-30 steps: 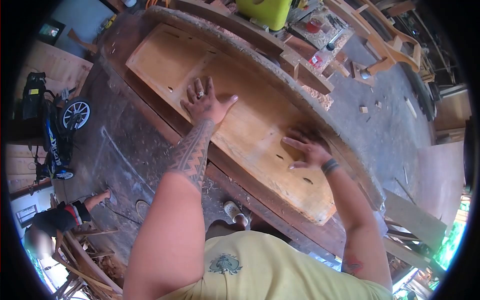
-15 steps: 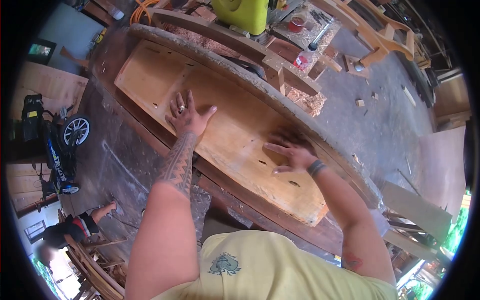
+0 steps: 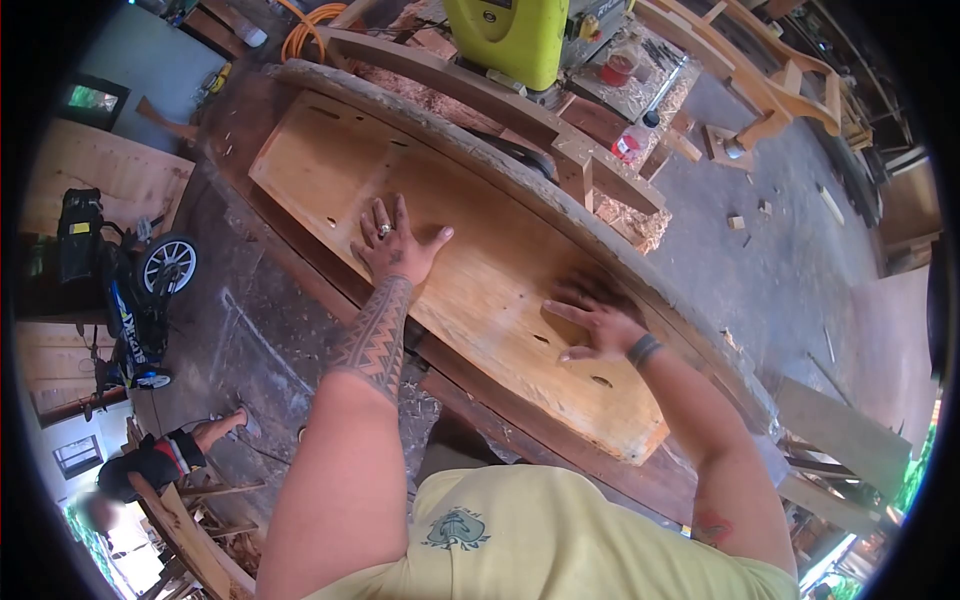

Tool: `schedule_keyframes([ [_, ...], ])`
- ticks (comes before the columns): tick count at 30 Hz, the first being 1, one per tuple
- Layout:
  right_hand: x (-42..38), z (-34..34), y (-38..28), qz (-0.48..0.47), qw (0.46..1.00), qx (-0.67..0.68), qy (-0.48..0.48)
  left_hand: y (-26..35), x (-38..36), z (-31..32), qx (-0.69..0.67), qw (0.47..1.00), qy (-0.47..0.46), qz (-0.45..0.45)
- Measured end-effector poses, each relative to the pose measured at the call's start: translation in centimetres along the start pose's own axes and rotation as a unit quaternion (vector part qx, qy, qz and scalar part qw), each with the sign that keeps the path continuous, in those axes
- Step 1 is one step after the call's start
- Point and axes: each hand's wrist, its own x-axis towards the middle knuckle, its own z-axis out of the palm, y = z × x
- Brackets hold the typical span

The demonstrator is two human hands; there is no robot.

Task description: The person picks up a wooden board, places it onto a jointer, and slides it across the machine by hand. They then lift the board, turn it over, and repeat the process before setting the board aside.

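Before me lies a long, pale wooden panel (image 3: 500, 290) with tapered corners and several dark slots in its face. My left hand (image 3: 402, 245), with a ring on one finger, rests palm down on the panel left of its middle, fingers spread. Towards the panel's right end, my right hand (image 3: 605, 322) is also laid on the surface. Its thumb and index finger are apart, while shadow and blur partly obscure the other fingers. Neither hand holds anything. A thick, rough-edged wooden slab (image 3: 560, 205) runs along the panel's far side, and a dark brown board (image 3: 480, 395) shows along the near side.
Beyond the slab are a curved wooden beam (image 3: 440, 75), a green machine (image 3: 508, 40), a bottle with red contents (image 3: 632, 140) and wood shavings (image 3: 630, 225). A small motorbike (image 3: 125, 290) stands at left. Another person (image 3: 165, 460) is at lower left, near stacked wood.
The whole view has shifted slightly, so everything sits a little further right and lower. Both hands stay in about the same places on the panel.
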Motion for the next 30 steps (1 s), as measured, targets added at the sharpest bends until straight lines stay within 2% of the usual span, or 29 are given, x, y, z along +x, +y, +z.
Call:
schedule_keyframes([
  [7,0.3,-0.1,0.3,-0.018,0.999,-0.007,0.029,-0.3,0.4,0.1,0.009,1.000,0.001,0.000],
  [20,4.7,-0.9,-0.4,-0.016,0.999,-0.022,0.026,-2.8,3.8,-0.7,-0.005,1.000,0.006,0.001],
  [28,4.1,-0.3,0.4,-0.014,0.999,0.026,0.031,-2.3,3.4,-0.8,-0.013,1.000,0.013,-0.001],
  [30,4.2,-0.4,0.3,-0.012,1.000,0.000,0.029,-2.4,3.5,-0.9,-0.013,1.000,0.015,-0.001],
])
